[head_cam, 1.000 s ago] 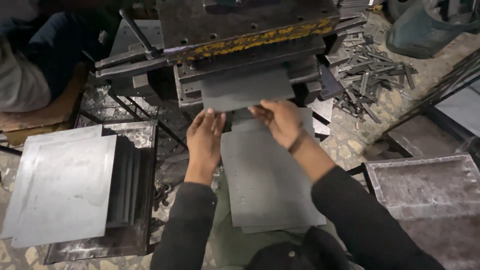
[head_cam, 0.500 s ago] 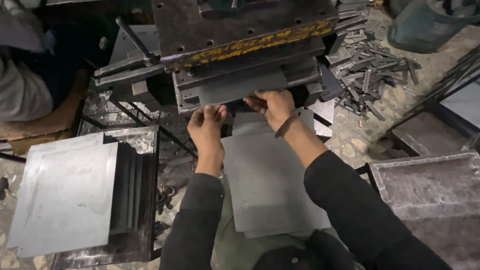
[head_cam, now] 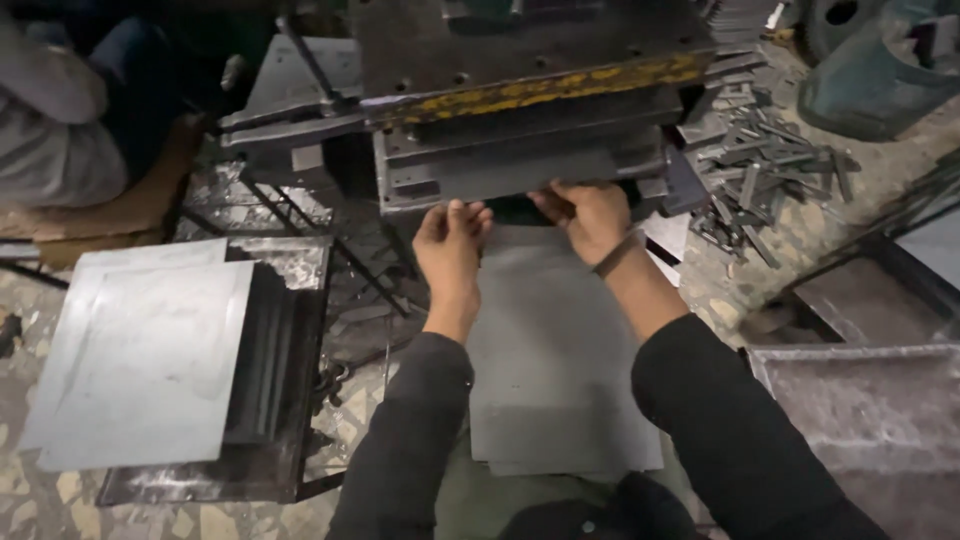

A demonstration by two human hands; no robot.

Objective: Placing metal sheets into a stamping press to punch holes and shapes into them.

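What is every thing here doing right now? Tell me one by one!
Left hand: flat, fingertips at the sheet's near edge.
Right hand: gripping the sheet's near edge.
Metal sheet: lying flat, pushed into the press.
Press: its gap holds the sheet.
Stack of sheets on lap: lying flat.
Pile of sheets on the left: stacked, untouched.
Metal scraps: scattered on the floor.
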